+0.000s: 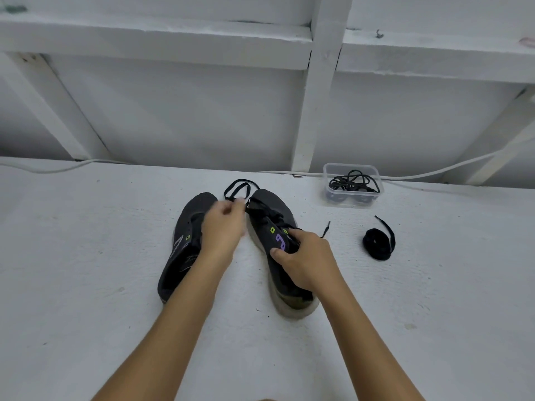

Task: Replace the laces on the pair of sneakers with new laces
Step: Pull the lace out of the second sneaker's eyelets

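Two dark sneakers lie side by side on the white table (86, 285). The left sneaker (185, 244) has no lace that I can see. The right sneaker (275, 224) has green and purple marks and a black lace (240, 188) that loops out past its toe. My left hand (224, 227) is blurred and pinches this lace near the toe. My right hand (304, 261) grips the right sneaker at its middle, thumb on the inner side. One lace end (326, 228) lies just right of that shoe.
A coiled black lace (377, 243) lies on the table to the right. Behind it a clear plastic box (351, 183) holds tangled black laces. A white cable (434, 172) runs along the table's back edge, under white beams.
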